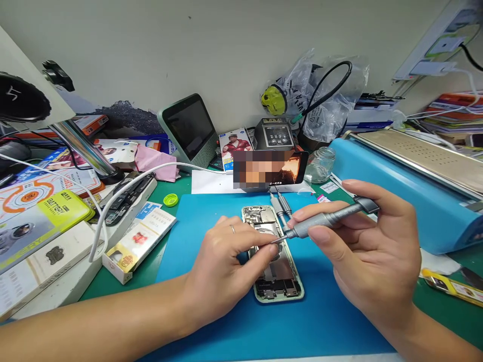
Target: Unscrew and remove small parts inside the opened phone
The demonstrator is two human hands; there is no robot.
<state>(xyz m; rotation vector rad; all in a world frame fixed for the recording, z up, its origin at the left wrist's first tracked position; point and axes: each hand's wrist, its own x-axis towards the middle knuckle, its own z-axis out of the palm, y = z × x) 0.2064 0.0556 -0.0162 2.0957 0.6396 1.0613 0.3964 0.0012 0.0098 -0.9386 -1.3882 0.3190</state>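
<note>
A grey precision screwdriver lies slanted in my right hand, its handle between thumb and fingers and its cap end near the forefinger. My left hand is closed, with thumb and forefinger pinched around the screwdriver's thin tip. Whether a small screw sits there is hidden. Beneath both, an opened phone with a pale green frame shows its inner parts; my left fingers cover part of it. The phone rests on a blue mat.
More screwdrivers lie beyond the phone. A propped phone playing video, a glass jar and a blue machine stand behind. Boxes and a white cable crowd the left; a yellow cutter lies right.
</note>
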